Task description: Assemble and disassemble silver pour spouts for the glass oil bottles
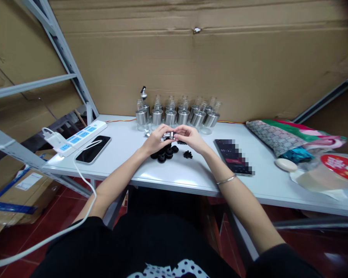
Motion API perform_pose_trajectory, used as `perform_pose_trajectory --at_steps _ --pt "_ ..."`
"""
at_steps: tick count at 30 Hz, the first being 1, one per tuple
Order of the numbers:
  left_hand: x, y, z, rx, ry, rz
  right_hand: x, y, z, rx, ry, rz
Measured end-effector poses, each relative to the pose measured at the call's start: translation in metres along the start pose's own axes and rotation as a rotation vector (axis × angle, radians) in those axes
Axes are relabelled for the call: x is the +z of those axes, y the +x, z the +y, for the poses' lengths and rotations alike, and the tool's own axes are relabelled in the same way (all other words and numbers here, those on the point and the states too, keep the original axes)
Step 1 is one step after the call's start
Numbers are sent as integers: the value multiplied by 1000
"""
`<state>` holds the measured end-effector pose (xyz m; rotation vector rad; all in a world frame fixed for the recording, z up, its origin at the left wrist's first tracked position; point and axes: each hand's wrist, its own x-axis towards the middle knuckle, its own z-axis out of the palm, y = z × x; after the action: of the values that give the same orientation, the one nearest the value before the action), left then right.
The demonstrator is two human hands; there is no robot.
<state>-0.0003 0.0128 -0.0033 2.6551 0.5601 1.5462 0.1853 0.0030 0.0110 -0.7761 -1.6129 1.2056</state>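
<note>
**Both hands pinch a small metal part over the black rings**

Nearest to you, your dark clothing fills the bottom of the view, and a white cable (84,210) runs past your left arm up onto the counter (191,177). A thin bracelet (226,179) sits on your right wrist.

Further out, a cluster of black rings (164,153) lies on the counter, with one smaller black piece (187,155) just to its right. Directly above that cluster, your left hand (155,139) and right hand (191,139) meet. Both have their fingers closed on a small metal part (168,136), which is held between the fingertips, off the counter surface. What the fingertips are doing to it is too small to tell.

To your left lie a dark phone (93,149) and, beyond it, a white power strip (81,137). To your right is a second phone (233,156), then a white oval object (286,165) and a patterned pouch (278,135).

Behind your hands, a row of glass bottles (174,114) with metal sleeves stands at the back edge of the counter, against a cardboard wall (208,58).
</note>
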Motion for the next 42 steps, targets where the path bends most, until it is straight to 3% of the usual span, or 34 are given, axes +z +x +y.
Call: perform_pose_trajectory --at_steps 10,25,28,31,34,37,42 --pt "-1 -1 -4 -57 -30 -48 3 2 8 -81 -78 16" --pt "-3 3 -5 -66 -62 -102 8 0 4 -257 -483 41" --pt "-15 -1 -14 -168 -40 -58 -8 0 3 -328 -565 75" --pt "-33 -7 -25 -294 72 99 -39 1 6 -417 -493 322" --pt "-40 -10 -29 -259 84 77 -59 1 8 -339 -485 364" --pt "-31 -5 -24 -180 116 50 -48 0 4 -354 -471 303" --pt "-13 9 -19 -19 239 -142 -12 3 -10 -262 -364 126"
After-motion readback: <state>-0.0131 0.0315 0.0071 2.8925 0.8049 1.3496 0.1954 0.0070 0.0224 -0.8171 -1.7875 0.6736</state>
